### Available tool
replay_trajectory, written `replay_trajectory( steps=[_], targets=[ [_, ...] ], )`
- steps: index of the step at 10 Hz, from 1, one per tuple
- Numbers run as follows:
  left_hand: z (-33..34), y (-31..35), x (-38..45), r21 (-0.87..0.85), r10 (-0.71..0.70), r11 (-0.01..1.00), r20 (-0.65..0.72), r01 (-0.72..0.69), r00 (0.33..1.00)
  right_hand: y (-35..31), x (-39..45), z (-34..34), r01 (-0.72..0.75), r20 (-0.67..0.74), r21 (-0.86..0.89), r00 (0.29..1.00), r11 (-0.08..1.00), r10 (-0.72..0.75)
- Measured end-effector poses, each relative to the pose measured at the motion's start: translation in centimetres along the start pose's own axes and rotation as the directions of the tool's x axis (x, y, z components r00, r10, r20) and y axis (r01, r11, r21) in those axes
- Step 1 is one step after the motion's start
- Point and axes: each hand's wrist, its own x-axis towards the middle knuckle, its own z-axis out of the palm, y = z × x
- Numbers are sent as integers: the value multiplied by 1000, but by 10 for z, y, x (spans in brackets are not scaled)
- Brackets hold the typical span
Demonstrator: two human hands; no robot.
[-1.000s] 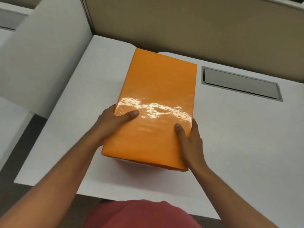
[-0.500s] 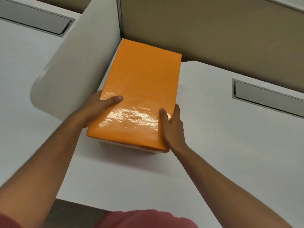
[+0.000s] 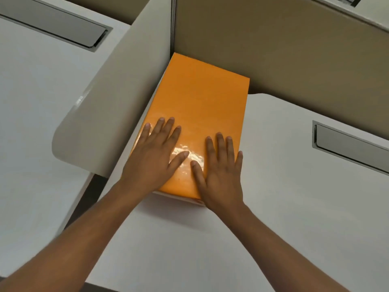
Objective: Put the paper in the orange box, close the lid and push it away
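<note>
The orange box (image 3: 200, 102) lies on the white desk (image 3: 294, 207) with its glossy lid shut. Its far end sits in the corner where the two partitions meet. My left hand (image 3: 153, 159) lies flat on the near left part of the lid, fingers spread. My right hand (image 3: 221, 171) lies flat on the near right part, fingers spread, its heel over the near edge. Neither hand grips anything. No paper is visible; the inside of the box is hidden.
A brown partition (image 3: 294, 49) stands behind the desk. A pale grey divider (image 3: 117, 98) runs along the box's left side. A grey cable flap (image 3: 347, 146) is set in the desk at right. Another desk with a flap (image 3: 56, 24) lies to the left.
The box has slid away into the corner. Both hands have moved from gripping its near sides to lying flat and open on the lid.
</note>
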Motion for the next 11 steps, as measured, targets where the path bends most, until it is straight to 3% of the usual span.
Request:
replay_trajectory(
  steps=[4, 7, 9, 10, 11],
  targets=[
    [-17, -49, 124, 39, 22, 999, 14, -22, 1000, -2, 131, 5, -19, -53, 31, 998, 999, 20],
    [-24, -54, 149, 18, 15, 1000, -4, -15, 1000, 0, 162, 4, -25, -41, 37, 999, 999, 27],
    [-41, -41, 147, 52, 31, 998, 8, -31, 1000, 9, 165, -13, -4, 34, 203, 999, 979, -3],
    [-59, -20, 144, 35, 61, 998, -96, -58, 994, 20, 158, -35, 70, -84, 230, 995, 971, -52],
    [-72, 15, 144, 42, 119, 993, -191, -113, 974, 44, 147, -59, 145, -226, 131, 968, 981, -113]
  ],
)
